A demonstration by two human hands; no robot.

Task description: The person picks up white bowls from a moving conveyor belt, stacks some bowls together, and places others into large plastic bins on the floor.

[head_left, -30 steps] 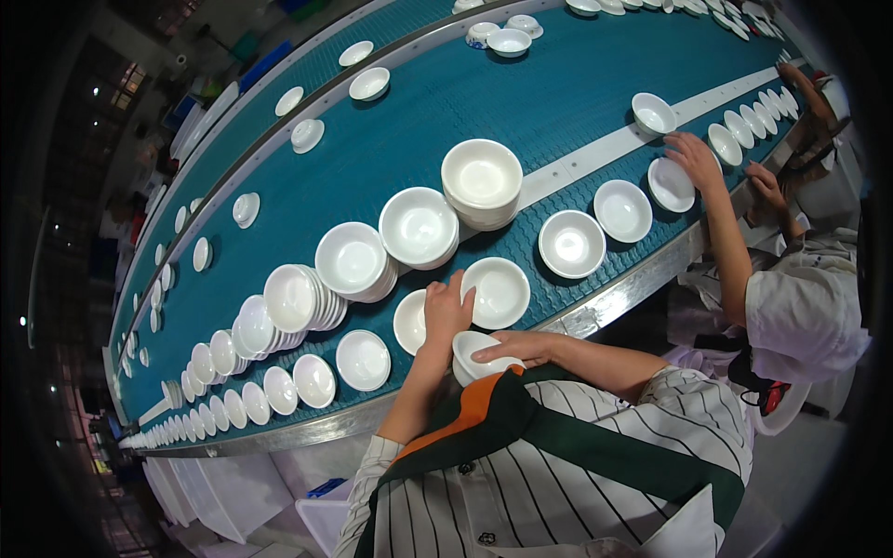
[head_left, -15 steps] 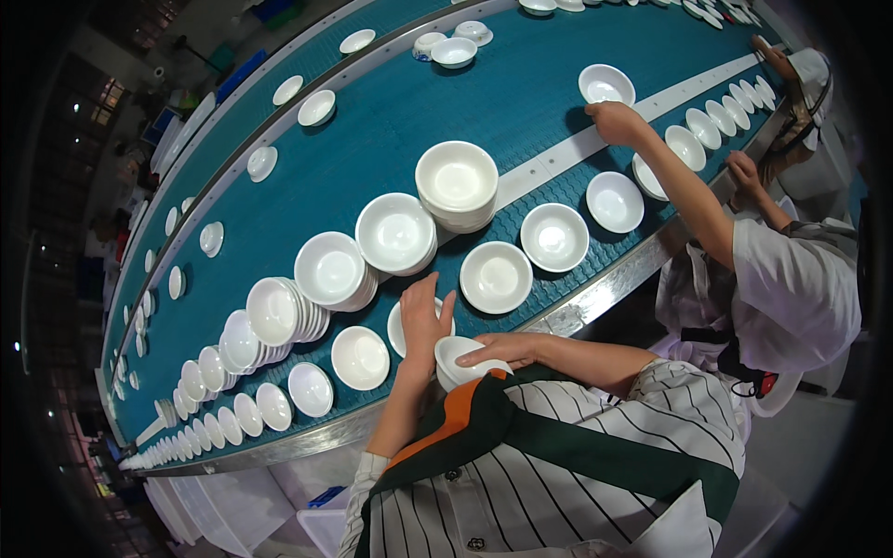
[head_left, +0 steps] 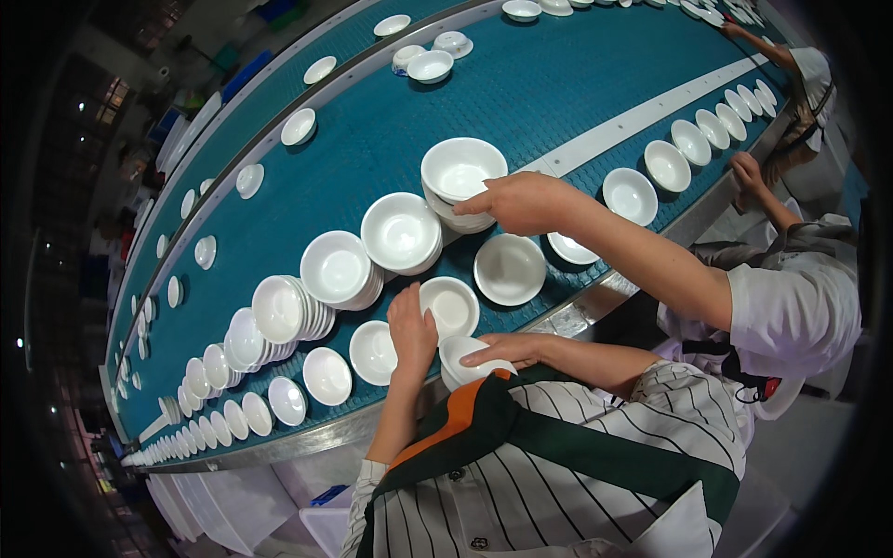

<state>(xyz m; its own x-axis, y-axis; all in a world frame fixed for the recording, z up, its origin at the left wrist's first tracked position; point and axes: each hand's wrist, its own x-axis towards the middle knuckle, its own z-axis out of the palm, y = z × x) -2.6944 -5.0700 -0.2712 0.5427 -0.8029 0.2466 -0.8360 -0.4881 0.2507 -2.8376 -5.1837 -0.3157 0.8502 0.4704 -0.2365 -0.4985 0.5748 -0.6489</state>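
1. Bowl [head_left: 456,352], white, gripped by the right hand [head_left: 512,348] close to the striped shirt [head_left: 558,493]; whether others nest beneath, I cannot tell.
2. Left hand [head_left: 409,331], open, thumb apart, between two bowls [head_left: 369,355]; touch unclear.
3. Stacks of bowls [head_left: 337,268] stand beyond on the blue-green belt [head_left: 372,167].
4. Another person's hand [head_left: 526,203] is at the rim of the rightmost stack's top bowl [head_left: 462,167].

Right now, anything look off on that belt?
Yes: a white bowl lies upside down, foot up, toward the far side of the belt; odd because the bowls by the left hand face up.
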